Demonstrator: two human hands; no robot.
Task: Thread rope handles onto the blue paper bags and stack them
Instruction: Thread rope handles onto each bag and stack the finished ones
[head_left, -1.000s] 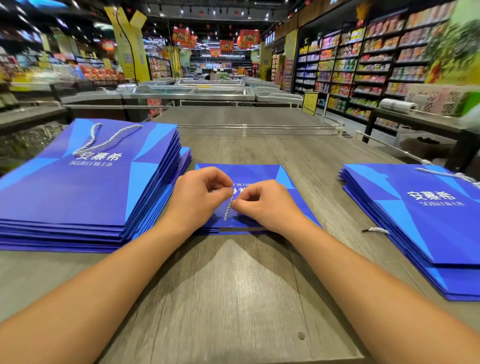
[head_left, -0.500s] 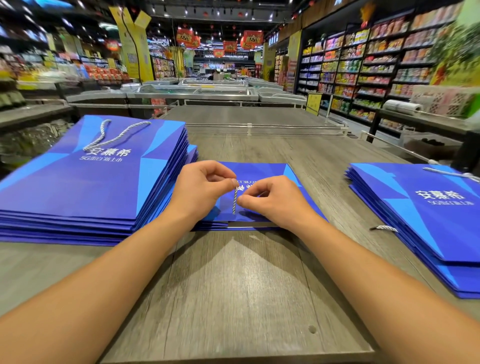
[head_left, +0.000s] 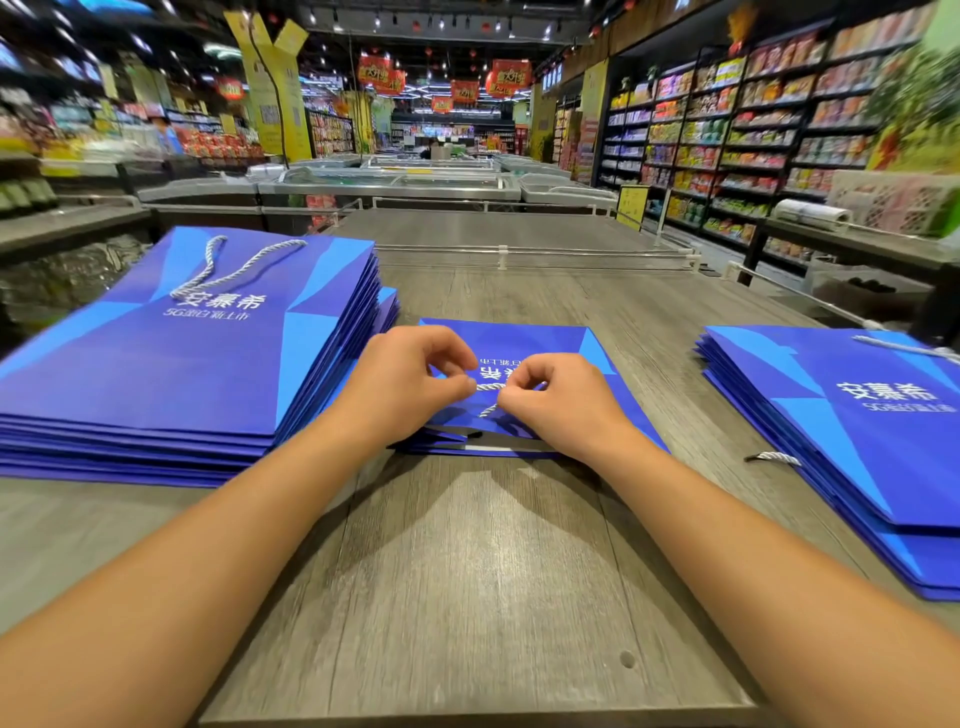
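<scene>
- Your left hand (head_left: 410, 384) and right hand (head_left: 558, 397) meet over the flat blue paper bag (head_left: 519, 343) lying in the middle of the grey wood-grain table (head_left: 467, 571).
- Grip, left: thumb and forefinger curl in and pinch the twisted white rope handle (head_left: 491, 387) at its left end.
- Grip, right: fingertips pinch the same rope just beside the left pinch; the rope bends under this hand and its free tail drops toward you.
- Rope axis: the short stretch between your pinches runs left to right, roughly parallel to the bag's near edge. The tail (head_left: 488, 411) turns off it, pointing down at the bag mouth.
- Key relation: the bag mouth, slightly parted with a dark spot (head_left: 475, 434) that may be a punched hole, lies just nearer to you than the grip, below and between both hands. I cannot tell for certain that it is a hole.
- Judgement: your right hand sits closer to the tail, so it is better placed to steer the end; your left is better placed to hold slack.
- Stack of finished blue bags (head_left: 182, 364), rope on top, lies close to your left.
- Second pile of blue bags (head_left: 857, 441) lies well apart to your right, a loose rope end (head_left: 776, 457) at its near edge.
</scene>
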